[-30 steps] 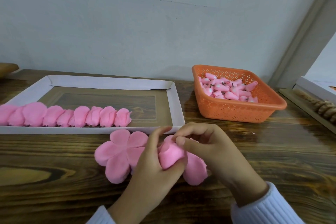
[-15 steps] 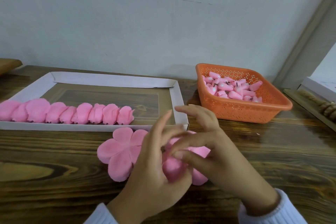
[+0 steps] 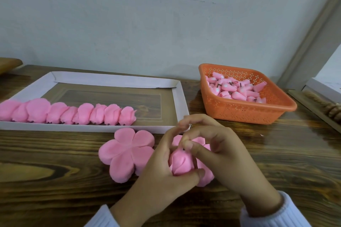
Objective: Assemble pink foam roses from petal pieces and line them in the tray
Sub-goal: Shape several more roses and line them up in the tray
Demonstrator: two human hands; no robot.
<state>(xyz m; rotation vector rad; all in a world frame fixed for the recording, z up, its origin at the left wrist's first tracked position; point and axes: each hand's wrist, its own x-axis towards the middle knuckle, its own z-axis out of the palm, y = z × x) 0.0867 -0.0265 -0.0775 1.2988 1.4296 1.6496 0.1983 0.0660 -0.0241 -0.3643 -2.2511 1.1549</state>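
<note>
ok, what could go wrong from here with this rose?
1. The half-wrapped rose is held by the left hand and pinched by the right hand; loosening either may let the petals unfurl.
2. The flat petal piece is partly hidden behind the left hand; a shift could drag it.

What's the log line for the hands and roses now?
left hand: grips rose | right hand: pinches rose top | petal piece: flat | tray: holds row | basket: holds buds
</note>
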